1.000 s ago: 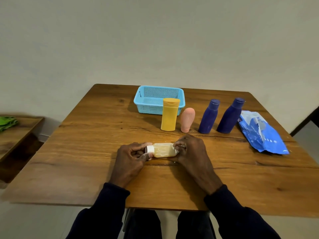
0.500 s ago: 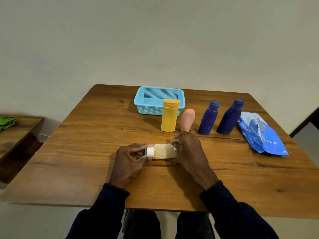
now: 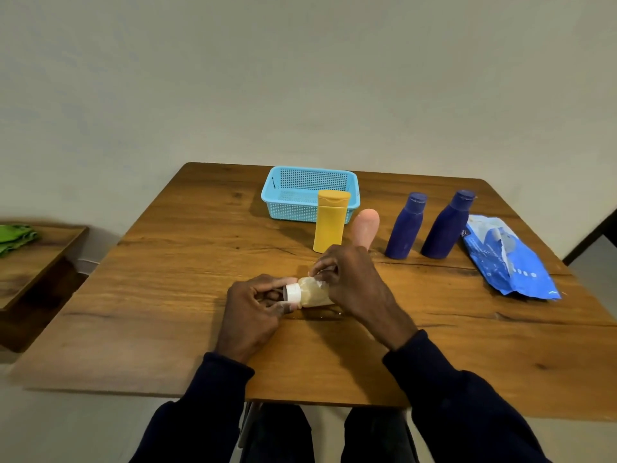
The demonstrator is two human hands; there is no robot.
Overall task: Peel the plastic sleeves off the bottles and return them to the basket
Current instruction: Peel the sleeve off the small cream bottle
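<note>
Presently in hand: small pale bottle [image 3: 314,294] with a white cap [image 3: 293,293], held on its side low at the table [image 3: 167,295], toward the near edge; whether it rests on the wood I cannot tell.
Sleeve: clear film [image 3: 318,281], wrinkled round the body, with an edge lifted at the end away from the cap.
Left hand [image 3: 253,312]: fingers curled tight round the cap end, steadying it.
Right hand [image 3: 357,285]: thumb and fingertips pinching the lifted film at the base end.
Risk, tearing: the film looks thin. Pulled from one corner, it would likely rip into a strip and leave the rest stuck.
Risk, cap: the left grip sits mostly on the cap. A twisting pull could loosen it and let the pale contents leak.
Risk, knock-over: the pink bottle [image 3: 365,225] and yellow bottle [image 3: 330,225] stand upright just behind the right hand. A sudden release of the film could throw that hand into them.
Further right: two blue bottles [image 3: 405,225], upright. I cannot tell if any of the standing bottles has a sleeve.
Basket [image 3: 277,192]: light blue, at the far side behind the yellow bottle. No bottle seen in it, so nothing is returned yet.
Periphery: blue wrapper [image 3: 507,262] lying at the right edge; green cloth [image 3: 15,235] on a side shelf, left.
</note>
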